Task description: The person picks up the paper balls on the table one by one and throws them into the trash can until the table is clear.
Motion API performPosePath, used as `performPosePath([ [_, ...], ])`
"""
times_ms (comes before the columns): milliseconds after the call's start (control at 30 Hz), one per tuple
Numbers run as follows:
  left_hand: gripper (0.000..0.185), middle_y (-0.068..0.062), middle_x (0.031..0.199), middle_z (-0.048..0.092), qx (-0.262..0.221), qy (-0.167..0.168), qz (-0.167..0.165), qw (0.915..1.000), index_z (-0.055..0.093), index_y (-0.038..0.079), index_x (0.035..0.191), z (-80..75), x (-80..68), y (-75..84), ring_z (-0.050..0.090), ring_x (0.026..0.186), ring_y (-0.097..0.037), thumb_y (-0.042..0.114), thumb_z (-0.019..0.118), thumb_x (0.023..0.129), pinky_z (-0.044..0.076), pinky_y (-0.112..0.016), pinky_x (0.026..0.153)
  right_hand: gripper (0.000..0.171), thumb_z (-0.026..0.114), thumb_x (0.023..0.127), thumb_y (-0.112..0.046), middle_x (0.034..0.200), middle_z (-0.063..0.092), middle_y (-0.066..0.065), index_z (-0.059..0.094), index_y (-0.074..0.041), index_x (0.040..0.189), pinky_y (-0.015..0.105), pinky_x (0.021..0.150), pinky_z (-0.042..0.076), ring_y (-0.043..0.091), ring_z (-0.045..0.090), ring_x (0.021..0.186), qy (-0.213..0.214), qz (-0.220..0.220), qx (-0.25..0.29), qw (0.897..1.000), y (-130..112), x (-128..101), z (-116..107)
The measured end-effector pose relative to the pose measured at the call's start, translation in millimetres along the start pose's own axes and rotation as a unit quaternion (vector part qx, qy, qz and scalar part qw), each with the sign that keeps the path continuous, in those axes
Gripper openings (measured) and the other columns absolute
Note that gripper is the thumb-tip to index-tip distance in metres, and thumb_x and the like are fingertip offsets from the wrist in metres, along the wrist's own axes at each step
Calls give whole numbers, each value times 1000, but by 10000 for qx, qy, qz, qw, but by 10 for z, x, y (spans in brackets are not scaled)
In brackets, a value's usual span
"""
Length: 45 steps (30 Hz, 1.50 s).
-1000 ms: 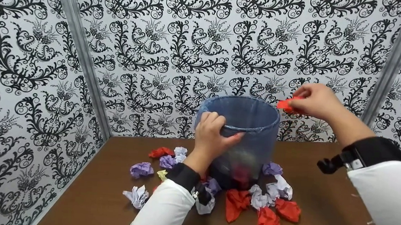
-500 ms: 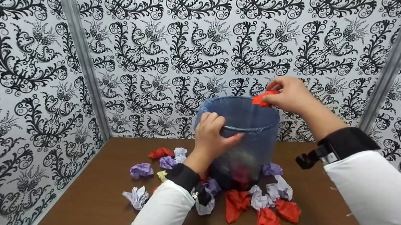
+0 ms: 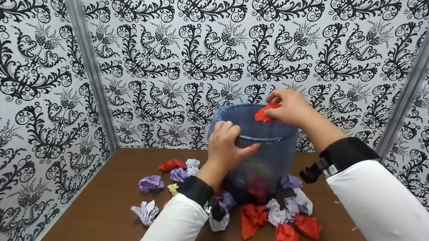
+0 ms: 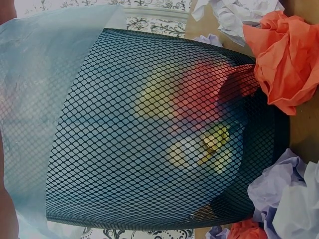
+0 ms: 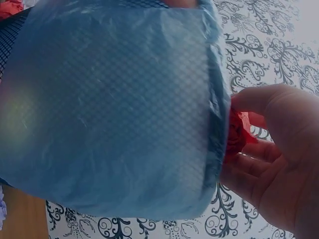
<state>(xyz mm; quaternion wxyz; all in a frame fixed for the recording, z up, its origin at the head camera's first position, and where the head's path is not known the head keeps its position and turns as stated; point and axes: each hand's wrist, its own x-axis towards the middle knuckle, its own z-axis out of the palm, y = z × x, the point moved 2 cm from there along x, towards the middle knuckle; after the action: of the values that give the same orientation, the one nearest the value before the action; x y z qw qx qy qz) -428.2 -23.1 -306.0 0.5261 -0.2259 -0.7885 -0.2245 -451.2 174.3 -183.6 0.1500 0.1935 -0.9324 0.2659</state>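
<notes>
A black mesh wastebasket point(image 4: 114, 139), lined with a translucent blue bag point(image 5: 119, 109), stands on the table. My left hand point(image 3: 223, 145) grips its near left rim, fingers over the edge and thumb outside. My right hand point(image 3: 290, 108) pinches a crumpled red paper ball point(image 3: 265, 113) over the basket's mouth, near the far right rim. In the right wrist view that red paper shows between fingers and thumb, partly hidden behind the bag's edge. Through the mesh in the left wrist view, blurred red paper point(image 4: 197, 94) and yellow paper point(image 4: 157, 94) show inside the basket.
Crumpled balls lie around the basket on the brown table point(image 3: 100, 202): red paper point(image 3: 287, 238) in front, white paper point(image 3: 145, 212) and purple paper point(image 3: 151, 183) at left, and a small yellow piece point(image 3: 173, 188). Patterned panels point(image 3: 203, 53) stand behind and at the sides.
My right hand has moved left with the red paper ball, from outside the basket's right rim to over its mouth, and dipped slightly. The left hand stays on the rim.
</notes>
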Motion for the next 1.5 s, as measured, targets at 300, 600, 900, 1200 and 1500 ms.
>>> performPosePath([
  [300, 59, 3, 78, 44, -42, 5, 10, 10000, 46, 17, 70, 1, -8, 7, 46, 87, -17, 73, 64, 71, 43, -33, 68, 42, 70, 86, -38, 121, 61, 11, 61, -15, 120, 47, 88, 51, 28, 59, 107, 224, -21, 304, 9993, 152, -46, -103],
  [600, 60, 4, 76, 42, 39, 19, -32, 10000, 45, 17, 70, -5, -9, 4, 45, 87, -16, 74, 64, 71, 42, -31, 65, 61, 58, 88, -57, 125, 57, 15, 55, -11, 128, 51, 91, 49, 31, 56, 111, 522, 365, 363, 9973, 644, -241, -329],
  [900, 60, 4, 77, 43, 38, -16, -20, 10000, 45, 18, 70, -3, 1, 12, 45, 88, -15, 74, 63, 72, 42, -30, 66, 41, 60, 91, -30, 124, 56, 16, 55, -8, 125, 51, 88, 49, 34, 55, 108, 388, 523, 188, 9977, 1194, -388, -151],
  [1200, 59, 5, 76, 42, -21, 0, -22, 10000, 44, 18, 69, 7, -5, -12, 44, 86, -15, 74, 63, 72, 42, -30, 65, 39, 68, 86, -24, 120, 61, 20, 60, -6, 120, 53, 87, 49, 38, 59, 104, 74, 148, -151, 9997, 1517, -416, 383],
  [1500, 60, 4, 76, 42, 17, 9, -16, 10000, 43, 18, 69, -5, -8, -1, 44, 86, -15, 74, 63, 72, 41, -30, 63, 32, 70, 80, -21, 103, 68, 21, 64, -3, 106, 54, 85, 49, 40, 63, 95, -480, -257, -377, 9978, 1602, -490, 915],
])
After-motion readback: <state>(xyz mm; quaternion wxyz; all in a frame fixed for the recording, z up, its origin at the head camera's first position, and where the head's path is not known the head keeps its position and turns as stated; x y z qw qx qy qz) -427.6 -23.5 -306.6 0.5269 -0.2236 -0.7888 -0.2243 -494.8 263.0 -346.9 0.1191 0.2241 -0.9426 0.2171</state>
